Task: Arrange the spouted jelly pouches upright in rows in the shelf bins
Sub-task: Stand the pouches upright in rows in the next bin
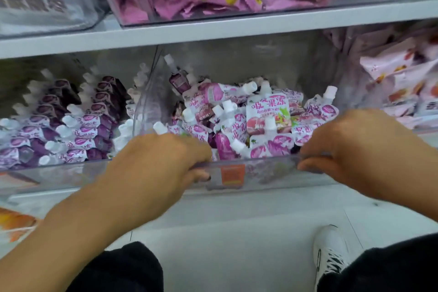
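Note:
A clear plastic bin sits on the lower shelf, filled with a jumbled heap of pink-and-white spouted jelly pouches lying at all angles. My left hand grips the bin's front rim at its left end, fingers curled over the edge. My right hand grips the same rim at the right end. To the left, a second clear bin holds purple spouted pouches standing in tidy rows, spouts up.
The upper shelf carries a bin of pink wrapped sweets with a price card. Pale snack bags fill the space on the right. Below lie a white floor, my dark trousers and a white shoe.

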`<state>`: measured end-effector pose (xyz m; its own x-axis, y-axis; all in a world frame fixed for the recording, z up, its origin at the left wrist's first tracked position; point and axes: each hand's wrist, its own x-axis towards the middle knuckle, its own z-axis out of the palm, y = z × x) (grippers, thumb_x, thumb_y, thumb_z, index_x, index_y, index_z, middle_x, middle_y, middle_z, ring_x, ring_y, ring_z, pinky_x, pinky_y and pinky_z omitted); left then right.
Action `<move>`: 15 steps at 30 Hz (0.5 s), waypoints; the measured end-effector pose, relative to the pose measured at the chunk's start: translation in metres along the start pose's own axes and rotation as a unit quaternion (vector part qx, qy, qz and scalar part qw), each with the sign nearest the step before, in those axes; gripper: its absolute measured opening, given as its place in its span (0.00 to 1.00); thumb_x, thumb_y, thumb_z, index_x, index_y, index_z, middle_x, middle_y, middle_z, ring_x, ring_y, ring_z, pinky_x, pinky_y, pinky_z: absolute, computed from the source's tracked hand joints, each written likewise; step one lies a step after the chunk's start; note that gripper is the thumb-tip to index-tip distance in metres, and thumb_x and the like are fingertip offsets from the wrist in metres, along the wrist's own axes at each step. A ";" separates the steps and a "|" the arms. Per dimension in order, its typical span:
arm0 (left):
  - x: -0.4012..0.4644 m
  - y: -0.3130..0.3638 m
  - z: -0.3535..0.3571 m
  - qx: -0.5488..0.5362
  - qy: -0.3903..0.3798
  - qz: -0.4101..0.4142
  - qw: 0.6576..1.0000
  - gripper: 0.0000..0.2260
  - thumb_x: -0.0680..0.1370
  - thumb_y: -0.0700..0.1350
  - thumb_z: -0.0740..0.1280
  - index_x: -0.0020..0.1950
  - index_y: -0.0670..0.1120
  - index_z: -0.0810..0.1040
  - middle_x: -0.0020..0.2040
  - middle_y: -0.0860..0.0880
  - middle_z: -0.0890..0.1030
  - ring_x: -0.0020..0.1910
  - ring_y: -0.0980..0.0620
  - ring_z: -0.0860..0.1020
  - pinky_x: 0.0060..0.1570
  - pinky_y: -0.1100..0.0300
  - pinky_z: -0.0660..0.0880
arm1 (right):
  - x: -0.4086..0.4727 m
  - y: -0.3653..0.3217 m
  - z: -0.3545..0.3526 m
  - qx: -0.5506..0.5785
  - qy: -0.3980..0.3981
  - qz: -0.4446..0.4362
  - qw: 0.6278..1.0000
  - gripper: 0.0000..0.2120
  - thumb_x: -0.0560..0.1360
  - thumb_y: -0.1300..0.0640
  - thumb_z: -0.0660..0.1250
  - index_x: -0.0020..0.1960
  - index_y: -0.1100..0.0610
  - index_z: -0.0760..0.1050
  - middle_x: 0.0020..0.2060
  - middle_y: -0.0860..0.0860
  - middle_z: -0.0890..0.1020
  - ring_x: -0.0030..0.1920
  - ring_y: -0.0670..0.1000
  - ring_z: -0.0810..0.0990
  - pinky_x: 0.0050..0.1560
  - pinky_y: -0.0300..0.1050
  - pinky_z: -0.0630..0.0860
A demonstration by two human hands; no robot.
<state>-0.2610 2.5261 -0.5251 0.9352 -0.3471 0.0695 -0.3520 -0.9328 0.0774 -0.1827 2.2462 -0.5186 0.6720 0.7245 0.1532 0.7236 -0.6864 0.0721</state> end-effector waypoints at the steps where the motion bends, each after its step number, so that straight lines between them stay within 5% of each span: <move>1: -0.007 0.003 0.005 0.000 0.000 0.010 1.000 0.11 0.76 0.58 0.64 0.40 0.56 0.67 0.32 0.58 0.68 0.35 0.51 0.76 0.33 0.54 0.72 | -0.007 -0.003 0.003 0.014 -0.003 -0.003 1.000 0.07 0.61 0.46 0.79 0.31 0.44 0.82 0.24 0.45 0.79 0.24 0.53 0.78 0.26 0.42 0.73; 7: -0.019 0.011 0.023 -0.069 -0.031 0.022 0.997 0.11 0.80 0.58 0.58 0.41 0.56 0.62 0.36 0.59 0.67 0.39 0.54 0.75 0.36 0.54 0.73 | -0.021 -0.003 0.012 0.041 -0.063 -0.021 0.997 0.09 0.63 0.42 0.70 0.29 0.45 0.77 0.24 0.41 0.76 0.24 0.48 0.76 0.24 0.43 0.70; 10: -0.015 0.002 0.009 -0.120 -0.034 0.013 0.992 0.12 0.77 0.62 0.62 0.42 0.55 0.73 0.38 0.61 0.73 0.39 0.60 0.74 0.41 0.57 0.73 | -0.011 0.003 -0.004 0.111 -0.108 0.001 0.988 0.14 0.67 0.31 0.64 0.37 0.39 0.78 0.27 0.34 0.77 0.28 0.36 0.77 0.26 0.36 0.74; 12: -0.011 -0.012 -0.015 -0.112 0.035 0.016 0.993 0.17 0.74 0.67 0.62 0.42 0.56 0.81 0.39 0.62 0.79 0.38 0.63 0.77 0.40 0.58 0.77 | 0.012 0.001 -0.025 0.173 -0.110 -0.020 0.979 0.17 0.68 0.27 0.60 0.40 0.36 0.79 0.32 0.31 0.80 0.32 0.30 0.78 0.31 0.30 0.75; 15: -0.005 -0.043 -0.046 -0.036 0.093 0.002 0.995 0.15 0.73 0.63 0.66 0.38 0.55 0.83 0.38 0.58 0.82 0.35 0.58 0.80 0.37 0.56 0.78 | 0.068 -0.022 -0.045 0.190 -0.034 -0.069 0.979 0.16 0.72 0.31 0.62 0.51 0.38 0.80 0.47 0.36 0.82 0.45 0.38 0.80 0.47 0.45 0.79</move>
<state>-0.2521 2.5723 -0.4826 0.9133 -0.3198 0.2524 -0.3628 -0.9202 0.1469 -0.1600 2.3082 -0.4654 0.5641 0.8196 0.1002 0.8052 -0.5193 -0.2862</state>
